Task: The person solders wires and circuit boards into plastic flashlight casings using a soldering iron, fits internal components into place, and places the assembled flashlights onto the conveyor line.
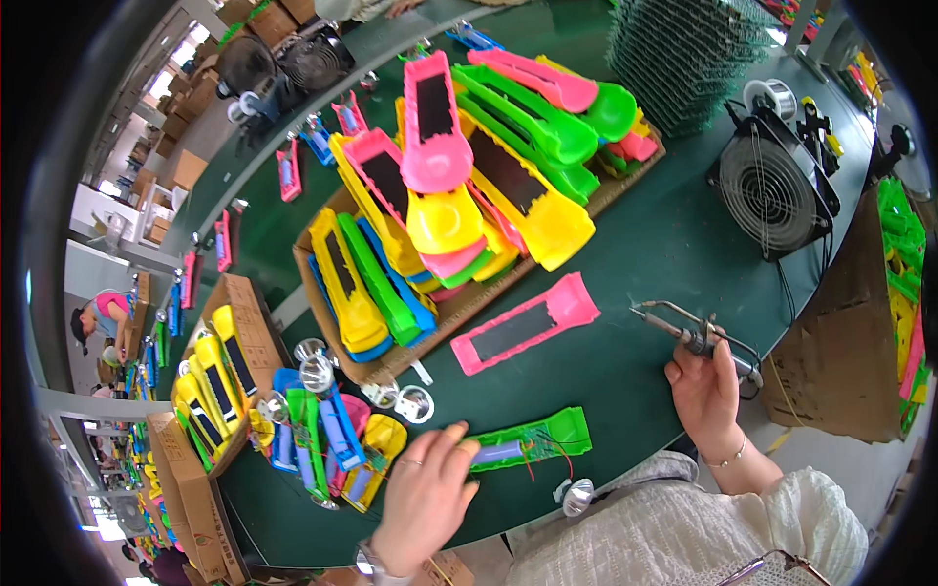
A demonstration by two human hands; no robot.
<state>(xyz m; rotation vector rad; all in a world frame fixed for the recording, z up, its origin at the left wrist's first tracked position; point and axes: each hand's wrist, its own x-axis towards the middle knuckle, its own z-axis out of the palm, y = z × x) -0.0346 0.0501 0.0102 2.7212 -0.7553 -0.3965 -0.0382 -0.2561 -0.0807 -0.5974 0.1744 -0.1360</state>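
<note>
A green plastic lamp housing (pixel 567 432) lies on the table in front of me, with a purple cylindrical battery (pixel 496 452), a small circuit board and thin red wires inside. My left hand (pixel 428 493) has its fingers bent over the housing's left end, hiding that end. A silver reflector lamp head (pixel 578 497) lies by the table's near edge, below the housing. To the right, my right hand (pixel 705 396) grips a soldering iron (pixel 696 338), its thin tip pointing left above the table. Beyond the green housing lies a pink housing (pixel 528 324) with a dark panel.
A cardboard tray (pixel 469 305) heaped with pink, yellow, green and blue housings stands ahead. Wired housings (pixel 342 435) and reflectors (pixel 414 403) are piled at left. A fan (pixel 768 186), solder spool (pixel 770 98) and stacked green boards (pixel 684 59) stand at far right.
</note>
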